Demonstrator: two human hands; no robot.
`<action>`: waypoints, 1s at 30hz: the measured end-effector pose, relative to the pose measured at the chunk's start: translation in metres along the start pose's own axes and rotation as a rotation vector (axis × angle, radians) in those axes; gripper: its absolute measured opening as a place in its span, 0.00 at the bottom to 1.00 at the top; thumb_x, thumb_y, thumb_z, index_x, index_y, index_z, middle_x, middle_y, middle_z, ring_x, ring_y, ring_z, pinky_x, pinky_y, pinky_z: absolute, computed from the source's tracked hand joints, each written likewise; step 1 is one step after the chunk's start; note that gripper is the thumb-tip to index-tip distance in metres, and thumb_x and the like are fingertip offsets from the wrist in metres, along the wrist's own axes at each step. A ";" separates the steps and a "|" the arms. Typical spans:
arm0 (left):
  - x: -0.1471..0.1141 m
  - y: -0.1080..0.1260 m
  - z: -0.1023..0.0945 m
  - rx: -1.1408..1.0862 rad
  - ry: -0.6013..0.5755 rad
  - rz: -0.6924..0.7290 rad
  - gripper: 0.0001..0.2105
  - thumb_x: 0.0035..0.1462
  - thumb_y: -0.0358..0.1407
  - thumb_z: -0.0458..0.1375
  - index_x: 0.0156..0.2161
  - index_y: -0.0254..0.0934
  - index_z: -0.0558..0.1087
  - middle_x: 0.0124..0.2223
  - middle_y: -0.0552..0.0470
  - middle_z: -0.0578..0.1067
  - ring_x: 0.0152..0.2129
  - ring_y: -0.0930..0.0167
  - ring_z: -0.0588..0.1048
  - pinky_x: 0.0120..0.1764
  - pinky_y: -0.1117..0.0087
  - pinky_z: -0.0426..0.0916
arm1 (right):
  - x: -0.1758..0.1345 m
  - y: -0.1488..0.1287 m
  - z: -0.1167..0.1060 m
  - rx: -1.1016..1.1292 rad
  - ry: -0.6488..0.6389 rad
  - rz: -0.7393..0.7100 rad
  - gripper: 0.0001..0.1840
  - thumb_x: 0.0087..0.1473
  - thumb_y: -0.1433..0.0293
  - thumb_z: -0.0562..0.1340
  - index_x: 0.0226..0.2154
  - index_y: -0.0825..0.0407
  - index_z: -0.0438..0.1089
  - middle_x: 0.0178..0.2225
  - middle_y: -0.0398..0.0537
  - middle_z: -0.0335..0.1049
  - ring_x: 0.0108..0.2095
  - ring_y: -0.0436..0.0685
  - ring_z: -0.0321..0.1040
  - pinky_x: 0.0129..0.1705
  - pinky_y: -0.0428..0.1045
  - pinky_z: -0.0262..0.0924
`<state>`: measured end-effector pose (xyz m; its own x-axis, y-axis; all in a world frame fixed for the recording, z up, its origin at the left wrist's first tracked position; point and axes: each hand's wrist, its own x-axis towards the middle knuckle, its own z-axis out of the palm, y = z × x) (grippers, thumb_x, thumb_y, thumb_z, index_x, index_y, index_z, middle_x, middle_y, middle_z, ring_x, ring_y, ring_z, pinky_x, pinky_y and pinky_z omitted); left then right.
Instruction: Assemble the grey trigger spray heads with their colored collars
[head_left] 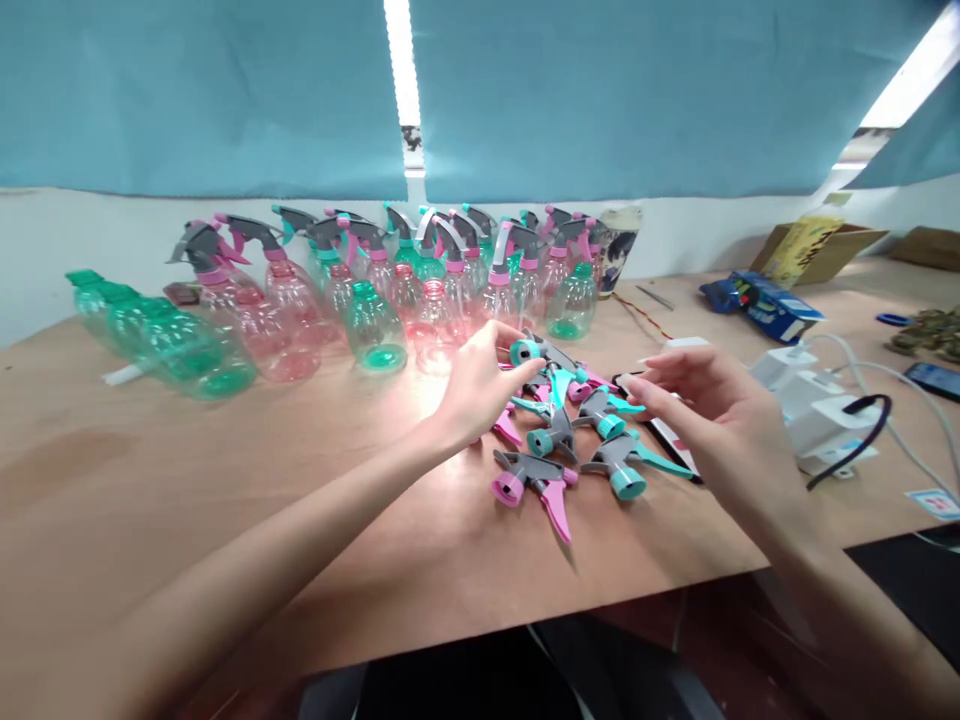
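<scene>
Teal blinds (637,100) above a white wall (37,260), with bright light in the gaps.
One glowing vertical gap (401,60) stands left of centre between two blinds; a second, slanting gap (911,75) shows at the upper right. Below the white wall spreads a wide, light-brown tabletop (337,540), with a hot patch of glare near its middle. Under its front edge, the dark reddish-brown floor (709,645) lies in shadow.
</scene>
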<state>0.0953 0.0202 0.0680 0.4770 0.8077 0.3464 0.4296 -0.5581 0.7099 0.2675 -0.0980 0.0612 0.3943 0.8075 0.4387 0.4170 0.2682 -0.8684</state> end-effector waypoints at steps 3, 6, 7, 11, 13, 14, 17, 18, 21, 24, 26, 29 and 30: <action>0.005 -0.005 0.012 0.134 -0.080 0.007 0.13 0.55 0.36 0.60 0.41 0.30 0.66 0.41 0.44 0.74 0.38 0.66 0.74 0.40 0.65 0.70 | -0.003 0.005 -0.002 -0.040 -0.017 -0.030 0.13 0.50 0.60 0.66 0.36 0.49 0.67 0.33 0.46 0.72 0.34 0.55 0.72 0.31 0.48 0.70; 0.003 -0.011 0.011 0.224 -0.126 0.035 0.17 0.51 0.39 0.64 0.42 0.31 0.69 0.42 0.44 0.72 0.42 0.60 0.71 0.42 0.58 0.67 | -0.008 0.009 -0.003 -0.138 -0.068 -0.052 0.12 0.52 0.61 0.64 0.37 0.50 0.67 0.34 0.47 0.72 0.35 0.55 0.72 0.34 0.50 0.69; 0.001 -0.012 0.009 0.252 -0.132 0.045 0.17 0.51 0.40 0.63 0.43 0.31 0.69 0.42 0.43 0.72 0.43 0.58 0.71 0.43 0.57 0.67 | -0.009 0.010 -0.003 -0.176 -0.093 -0.057 0.12 0.53 0.61 0.63 0.37 0.50 0.67 0.35 0.47 0.72 0.35 0.56 0.72 0.36 0.51 0.69; -0.009 -0.012 -0.001 0.331 -0.134 0.093 0.13 0.55 0.39 0.60 0.43 0.33 0.70 0.42 0.45 0.69 0.43 0.58 0.69 0.43 0.57 0.66 | -0.014 0.016 -0.002 -0.327 -0.248 -0.137 0.11 0.55 0.62 0.61 0.39 0.51 0.68 0.39 0.51 0.73 0.39 0.59 0.72 0.42 0.57 0.68; -0.016 -0.012 -0.004 0.343 -0.145 0.129 0.10 0.56 0.37 0.58 0.42 0.35 0.71 0.42 0.46 0.70 0.43 0.60 0.69 0.44 0.58 0.66 | -0.016 0.022 -0.001 -0.415 -0.337 -0.221 0.13 0.55 0.63 0.61 0.42 0.51 0.69 0.44 0.53 0.72 0.46 0.62 0.70 0.48 0.60 0.65; -0.020 -0.012 -0.004 0.343 -0.154 0.149 0.09 0.57 0.36 0.57 0.42 0.35 0.71 0.42 0.47 0.70 0.43 0.62 0.69 0.44 0.59 0.66 | -0.017 0.026 0.000 -0.455 -0.370 -0.260 0.14 0.55 0.62 0.61 0.44 0.50 0.69 0.46 0.54 0.70 0.49 0.63 0.67 0.51 0.62 0.63; -0.035 -0.013 -0.001 0.317 -0.184 0.244 0.07 0.61 0.34 0.54 0.41 0.37 0.72 0.44 0.48 0.71 0.42 0.66 0.70 0.45 0.62 0.67 | -0.024 0.034 0.002 -0.539 -0.445 -0.338 0.18 0.55 0.60 0.61 0.47 0.49 0.68 0.54 0.57 0.64 0.55 0.65 0.61 0.54 0.64 0.60; -0.040 -0.013 -0.001 0.304 -0.188 0.281 0.07 0.62 0.34 0.53 0.41 0.37 0.72 0.44 0.48 0.71 0.43 0.66 0.70 0.45 0.63 0.67 | -0.027 0.036 0.003 -0.560 -0.467 -0.354 0.20 0.55 0.59 0.60 0.49 0.49 0.67 0.56 0.57 0.62 0.57 0.66 0.60 0.54 0.64 0.60; -0.057 -0.014 0.000 0.258 -0.200 0.375 0.10 0.64 0.32 0.50 0.42 0.37 0.73 0.44 0.46 0.72 0.43 0.67 0.70 0.45 0.62 0.67 | -0.034 0.039 0.006 -0.654 -0.510 -0.408 0.27 0.56 0.56 0.60 0.55 0.49 0.62 0.60 0.60 0.57 0.59 0.68 0.56 0.55 0.65 0.59; -0.074 -0.014 -0.003 0.223 -0.243 0.446 0.09 0.64 0.32 0.50 0.45 0.37 0.73 0.46 0.46 0.74 0.44 0.67 0.70 0.47 0.63 0.68 | -0.039 0.040 0.009 -0.782 -0.522 -0.459 0.38 0.54 0.51 0.59 0.61 0.53 0.55 0.63 0.64 0.51 0.62 0.70 0.50 0.58 0.67 0.53; -0.084 -0.016 -0.005 0.235 -0.291 0.480 0.10 0.63 0.34 0.53 0.47 0.38 0.72 0.48 0.46 0.73 0.46 0.66 0.70 0.47 0.62 0.68 | -0.041 0.041 0.011 -0.848 -0.538 -0.479 0.45 0.51 0.47 0.58 0.62 0.55 0.52 0.63 0.66 0.49 0.63 0.72 0.48 0.59 0.68 0.50; -0.096 -0.022 -0.005 0.307 -0.317 0.506 0.11 0.62 0.34 0.54 0.48 0.38 0.71 0.51 0.44 0.72 0.48 0.65 0.70 0.48 0.60 0.68 | -0.044 0.042 0.017 -0.902 -0.543 -0.472 0.46 0.50 0.44 0.57 0.62 0.56 0.53 0.63 0.67 0.49 0.62 0.73 0.48 0.58 0.68 0.51; -0.099 -0.025 -0.006 0.331 -0.304 0.518 0.10 0.62 0.33 0.53 0.47 0.37 0.71 0.51 0.44 0.72 0.47 0.64 0.70 0.48 0.60 0.68 | -0.046 0.041 0.020 -0.909 -0.536 -0.462 0.45 0.51 0.45 0.57 0.62 0.56 0.54 0.63 0.67 0.50 0.62 0.73 0.49 0.57 0.68 0.52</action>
<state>0.0328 -0.0446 0.0192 0.8575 0.3589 0.3685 0.2769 -0.9258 0.2574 0.2501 -0.1133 0.0003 -0.2581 0.9087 0.3282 0.9531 0.2950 -0.0674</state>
